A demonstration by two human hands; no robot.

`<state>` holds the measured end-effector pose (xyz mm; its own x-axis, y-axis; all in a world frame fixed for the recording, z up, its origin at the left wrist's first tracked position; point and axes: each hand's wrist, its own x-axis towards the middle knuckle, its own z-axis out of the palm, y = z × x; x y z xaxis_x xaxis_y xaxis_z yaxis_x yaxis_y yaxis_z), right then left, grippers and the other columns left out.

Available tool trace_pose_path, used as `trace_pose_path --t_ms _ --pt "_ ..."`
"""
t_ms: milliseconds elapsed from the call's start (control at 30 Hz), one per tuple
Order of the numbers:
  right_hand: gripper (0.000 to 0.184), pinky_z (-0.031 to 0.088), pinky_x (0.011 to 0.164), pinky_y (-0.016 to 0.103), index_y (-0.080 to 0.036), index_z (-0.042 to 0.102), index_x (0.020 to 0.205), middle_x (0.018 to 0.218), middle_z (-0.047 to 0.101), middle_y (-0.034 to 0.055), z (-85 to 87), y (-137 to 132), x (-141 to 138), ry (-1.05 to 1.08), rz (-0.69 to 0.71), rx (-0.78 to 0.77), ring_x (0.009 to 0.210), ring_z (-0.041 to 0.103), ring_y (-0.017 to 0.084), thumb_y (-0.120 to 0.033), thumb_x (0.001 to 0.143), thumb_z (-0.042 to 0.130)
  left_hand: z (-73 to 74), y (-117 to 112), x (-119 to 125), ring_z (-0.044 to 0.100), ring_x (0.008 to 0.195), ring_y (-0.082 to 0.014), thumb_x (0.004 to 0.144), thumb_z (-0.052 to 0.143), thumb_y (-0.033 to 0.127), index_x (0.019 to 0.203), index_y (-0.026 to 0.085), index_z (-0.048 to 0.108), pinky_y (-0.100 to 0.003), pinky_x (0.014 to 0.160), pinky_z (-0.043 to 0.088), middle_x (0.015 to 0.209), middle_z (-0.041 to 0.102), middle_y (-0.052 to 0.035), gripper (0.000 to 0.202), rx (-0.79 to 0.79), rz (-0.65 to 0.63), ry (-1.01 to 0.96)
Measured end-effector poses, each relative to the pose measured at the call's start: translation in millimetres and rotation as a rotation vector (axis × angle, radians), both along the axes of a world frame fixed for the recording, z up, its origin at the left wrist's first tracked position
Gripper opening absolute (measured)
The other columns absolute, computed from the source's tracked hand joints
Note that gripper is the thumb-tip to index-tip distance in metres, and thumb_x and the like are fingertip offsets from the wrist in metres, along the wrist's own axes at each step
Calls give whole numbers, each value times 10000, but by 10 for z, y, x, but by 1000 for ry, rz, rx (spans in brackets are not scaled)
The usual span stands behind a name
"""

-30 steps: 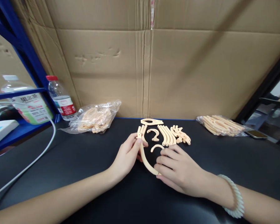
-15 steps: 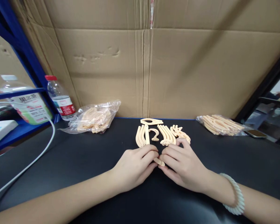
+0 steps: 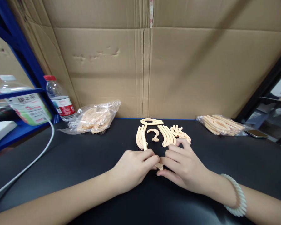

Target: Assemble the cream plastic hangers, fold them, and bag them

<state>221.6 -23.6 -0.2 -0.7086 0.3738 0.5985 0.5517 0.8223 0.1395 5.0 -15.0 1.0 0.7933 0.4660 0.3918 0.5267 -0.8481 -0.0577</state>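
Observation:
My left hand (image 3: 137,165) and my right hand (image 3: 181,165) meet fingertip to fingertip on the black table (image 3: 84,162). Together they pinch a long curved beige plastic piece (image 3: 159,166); its far end sticks out past my left fingers toward the laid-out parts. Just beyond the hands lie sorted beige pieces: a group of curved strips (image 3: 139,137), a small hook (image 3: 154,133), a second fan of strips (image 3: 167,135), small branched pieces (image 3: 181,133) and a flat oval-holed piece (image 3: 151,121). A pale bead bracelet (image 3: 237,195) is on my right wrist.
A clear bag of beige parts (image 3: 95,118) lies at the back left, another bag (image 3: 221,125) at the back right beside a phone (image 3: 257,133). A water bottle (image 3: 59,98) stands by blue shelving (image 3: 18,90). A white cable (image 3: 30,156) crosses the left. Cardboard (image 3: 154,68) walls the back.
The hands came together from holding the long curved piece spread between them. The small arc that lay by the right fingers is gone from the table. The piece's far end now rests among the strips.

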Motion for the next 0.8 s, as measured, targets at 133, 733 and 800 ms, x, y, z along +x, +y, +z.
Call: trace_pose_path --t_ms 133,733,800 --pt "283 283 814 376 -166 611 758 649 521 2 -11 -12 -11 2 30 -47 712 441 172 -363 944 529 -8 8 -20 581 556 -132 920 431 148 901 216 519 -234 460 406 837 614 21 113 24 -5 68" --pt "196 336 694 302 -191 669 782 584 441 -45 35 133 27 323 94 -552 628 467 129 -362 878 651 136 42 -73 578 541 -98 949 415 132 861 192 526 -204 502 400 749 653 30 155 76 -107 -125" --pt "162 359 726 311 -192 665 803 637 524 -23 22 167 40 338 86 -569 689 509 144 -333 881 650 207 96 -124 615 585 -104 949 431 136 915 195 525 -206 545 419 780 683 31 115 76 -110 -66"
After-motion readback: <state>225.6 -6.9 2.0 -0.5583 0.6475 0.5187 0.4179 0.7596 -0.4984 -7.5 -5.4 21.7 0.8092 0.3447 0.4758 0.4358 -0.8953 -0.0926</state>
